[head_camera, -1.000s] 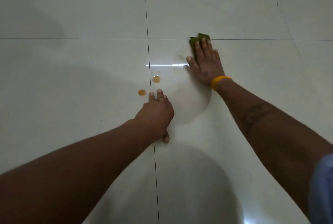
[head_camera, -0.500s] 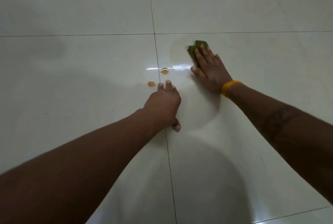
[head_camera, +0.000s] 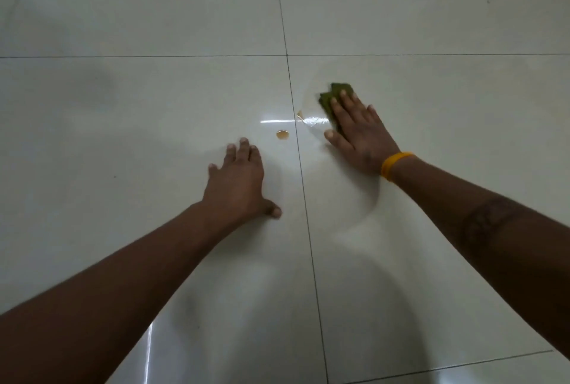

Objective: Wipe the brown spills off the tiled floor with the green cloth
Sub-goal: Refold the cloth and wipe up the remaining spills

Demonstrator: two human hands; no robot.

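Observation:
My right hand [head_camera: 359, 133] lies flat on the folded green cloth [head_camera: 334, 96], fingers straight, pressing it onto the white floor tile; only the cloth's far end shows past my fingertips. A round brown spill [head_camera: 282, 134] sits just left of the vertical grout line. A second, smaller brown spill [head_camera: 299, 114] lies right of that line, beside the cloth, partly lost in a glare streak. My left hand [head_camera: 237, 181] rests palm down on the floor, fingers spread, a short way below and left of the round spill.
Glossy white tiles [head_camera: 123, 106] cover the whole floor, split by thin dark grout lines [head_camera: 303, 186]. A faint wet smear arcs across the tile around and below my right hand. Dark shadows fall over the near floor.
My left hand has shifted left, off the grout line, and its fingers have spread flat. The cloth under my right hand has slid toward the small spill, which looks smaller.

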